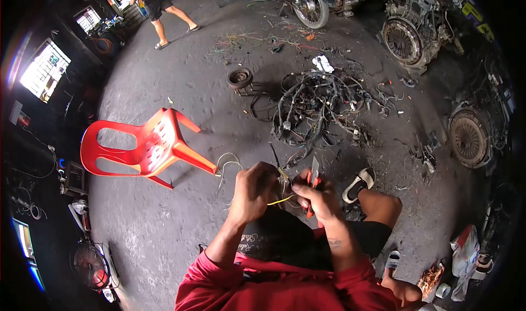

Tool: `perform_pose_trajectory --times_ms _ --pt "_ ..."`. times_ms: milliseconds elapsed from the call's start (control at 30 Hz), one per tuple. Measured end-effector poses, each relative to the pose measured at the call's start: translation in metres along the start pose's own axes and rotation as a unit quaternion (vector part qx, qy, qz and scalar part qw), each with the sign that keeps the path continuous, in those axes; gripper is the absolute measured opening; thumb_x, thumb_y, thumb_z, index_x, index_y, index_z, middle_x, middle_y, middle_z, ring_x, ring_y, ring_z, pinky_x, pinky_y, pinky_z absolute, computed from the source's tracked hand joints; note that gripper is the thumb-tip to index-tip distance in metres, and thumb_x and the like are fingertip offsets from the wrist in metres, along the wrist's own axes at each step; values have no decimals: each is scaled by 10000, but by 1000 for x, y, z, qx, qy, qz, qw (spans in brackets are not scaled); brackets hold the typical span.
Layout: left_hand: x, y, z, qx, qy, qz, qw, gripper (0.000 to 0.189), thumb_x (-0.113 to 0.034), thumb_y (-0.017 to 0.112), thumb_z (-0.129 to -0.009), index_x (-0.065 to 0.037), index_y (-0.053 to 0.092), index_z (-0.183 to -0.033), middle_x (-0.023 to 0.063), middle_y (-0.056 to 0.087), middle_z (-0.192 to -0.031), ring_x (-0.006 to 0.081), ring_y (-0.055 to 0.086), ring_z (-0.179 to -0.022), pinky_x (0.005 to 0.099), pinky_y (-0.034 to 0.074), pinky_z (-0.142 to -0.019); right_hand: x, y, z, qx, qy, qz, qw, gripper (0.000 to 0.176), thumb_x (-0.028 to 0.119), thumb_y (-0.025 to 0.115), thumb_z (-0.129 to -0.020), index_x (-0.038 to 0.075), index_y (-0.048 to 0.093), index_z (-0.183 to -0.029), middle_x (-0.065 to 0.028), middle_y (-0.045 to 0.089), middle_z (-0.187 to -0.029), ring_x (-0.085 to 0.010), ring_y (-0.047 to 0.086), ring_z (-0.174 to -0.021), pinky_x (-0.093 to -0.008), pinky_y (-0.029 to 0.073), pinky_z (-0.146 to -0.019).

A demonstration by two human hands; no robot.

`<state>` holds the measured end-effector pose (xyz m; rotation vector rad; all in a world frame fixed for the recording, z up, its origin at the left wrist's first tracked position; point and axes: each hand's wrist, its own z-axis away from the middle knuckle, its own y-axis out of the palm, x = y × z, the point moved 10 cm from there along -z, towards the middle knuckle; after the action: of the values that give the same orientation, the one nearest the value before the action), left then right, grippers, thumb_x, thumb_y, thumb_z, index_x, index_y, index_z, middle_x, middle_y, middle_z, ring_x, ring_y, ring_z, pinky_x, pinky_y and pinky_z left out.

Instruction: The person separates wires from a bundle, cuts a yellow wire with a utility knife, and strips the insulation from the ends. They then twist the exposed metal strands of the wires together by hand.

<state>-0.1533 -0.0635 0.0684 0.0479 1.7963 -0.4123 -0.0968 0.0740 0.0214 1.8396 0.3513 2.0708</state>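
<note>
My left hand (256, 187) is closed round thin wires, with a dark strand sticking up above its fingers. A yellow wire (280, 201) runs between my two hands, low near my lap. Closed on a red-handled tool (313, 180), my right hand (318, 193) holds it upright with its grey blade pointing up and away from me. The fingertips of both hands are close together, with thin wires between them. Pale loose wire (229, 163) loops on the floor left of my left hand.
A red plastic chair (159, 141) lies on its side at left. Ahead is a big tangle of dark wiring (312, 108), beside a round metal part (240, 78). Engine parts (405, 37) stand at right, a motorcycle (309, 4) behind. A person (159, 7) is at the far left.
</note>
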Motion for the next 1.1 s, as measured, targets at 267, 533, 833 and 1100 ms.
perform_pose_trajectory --times_ms 267,533,833,1100 --pt "-23 14 3 175 53 7 983 102 -54 646 -805 14 640 -729 115 605 -603 233 582 -526 318 434 -515 -15 -11 7 -25 95 -174 980 233 62 629 -851 115 477 -684 67 345 -543 -58 332 -423 -218 306 -429" --pt "-61 -1 14 239 105 -77 962 39 -6 667 -791 8 651 -823 110 614 -709 224 581 -622 313 449 -600 -2 -13 40 0 89 -212 973 248 -24 583 -841 100 466 -661 37 385 -546 -64 360 -411 -243 333 -438" --pt "-71 -15 28 242 94 -71 963 68 -28 698 -781 13 643 -784 114 614 -693 247 598 -610 331 446 -559 26 -43 76 -46 28 -147 988 135 -27 582 -808 43 503 -724 -11 435 -565 -78 368 -432 -261 328 -448" --pt "-78 8 34 385 158 101 904 244 -79 736 -789 -25 520 -687 138 549 -900 324 561 -968 483 406 -879 -11 -32 60 162 126 -58 977 145 47 633 -778 61 496 -732 -57 481 -832 -88 450 -521 -241 376 -504"
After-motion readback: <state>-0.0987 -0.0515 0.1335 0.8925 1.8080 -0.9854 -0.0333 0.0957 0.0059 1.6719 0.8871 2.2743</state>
